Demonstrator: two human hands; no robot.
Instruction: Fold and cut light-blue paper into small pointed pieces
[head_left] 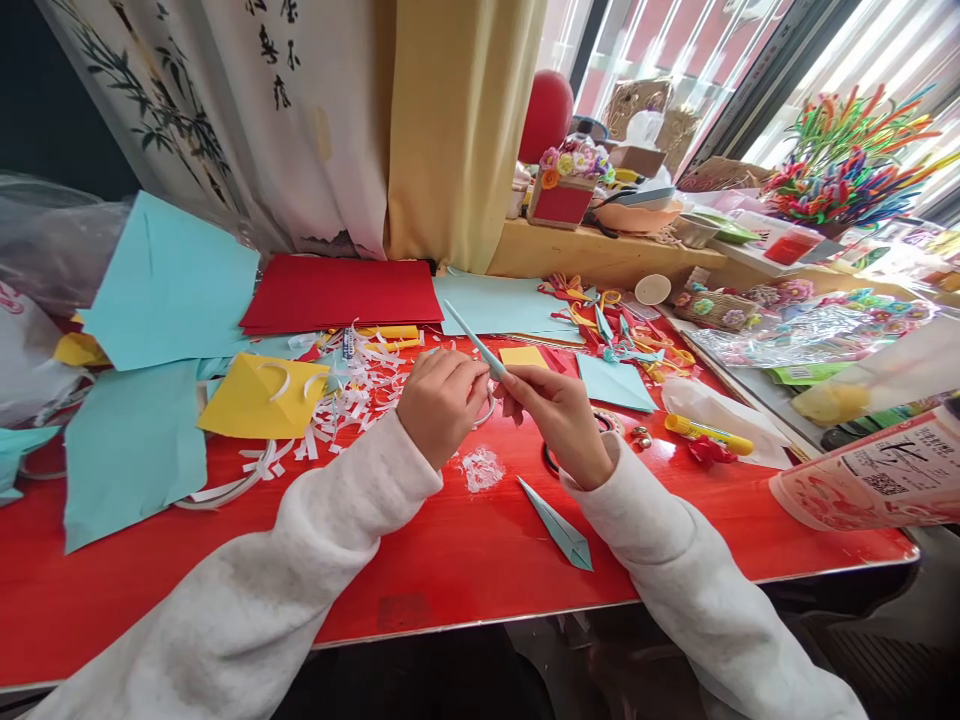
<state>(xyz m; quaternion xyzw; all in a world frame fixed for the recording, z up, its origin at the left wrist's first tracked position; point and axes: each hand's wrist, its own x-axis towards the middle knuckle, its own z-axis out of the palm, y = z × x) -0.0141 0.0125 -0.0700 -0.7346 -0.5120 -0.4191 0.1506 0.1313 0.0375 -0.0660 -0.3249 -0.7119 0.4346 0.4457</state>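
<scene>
Above the red table, a narrow folded strip of light blue paper (472, 338) points up and to the left. My right hand (559, 412) pinches its lower end between thumb and fingers. My left hand (444, 402) is closed against that same end, its fingertips partly hidden. A pale curved band shows just below my fingers; what it belongs to I cannot make out. On the table below lies a pointed folded blue paper piece (559, 525). A white smudge (482, 468) marks the tabletop between my wrists.
Blue sheets (135, 450), a yellow paper piece (262, 395) and white paper shreds (360, 385) cover the left. Red sheets (341, 293) lie behind. Rightward are a blue folded square (615, 382), a yellow glue stick (709, 434) and a tilted printed cup (870, 475) near the edge.
</scene>
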